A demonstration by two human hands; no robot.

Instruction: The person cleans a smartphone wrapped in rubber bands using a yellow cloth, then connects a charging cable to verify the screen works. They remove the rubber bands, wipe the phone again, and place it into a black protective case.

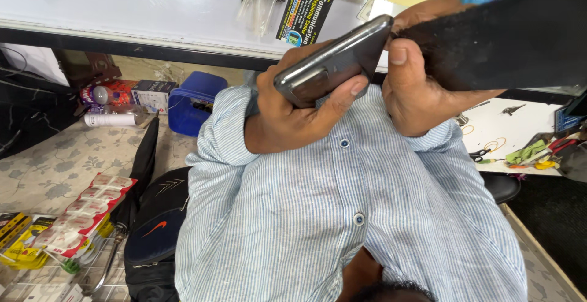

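Left hand (287,115) gripping dark smartphone (333,63) tilted edge-up, right hand (416,88) thumb at its corner, holding black strip (495,42), over striped shirt (342,216)

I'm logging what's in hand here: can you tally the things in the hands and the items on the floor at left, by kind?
Dark phone in the left hand: 1
Black flat tool gripped by the right hand: 1
Blue tub: 1
White spray can: 1
Black umbrella: 1
Black bag: 1
Total: 6
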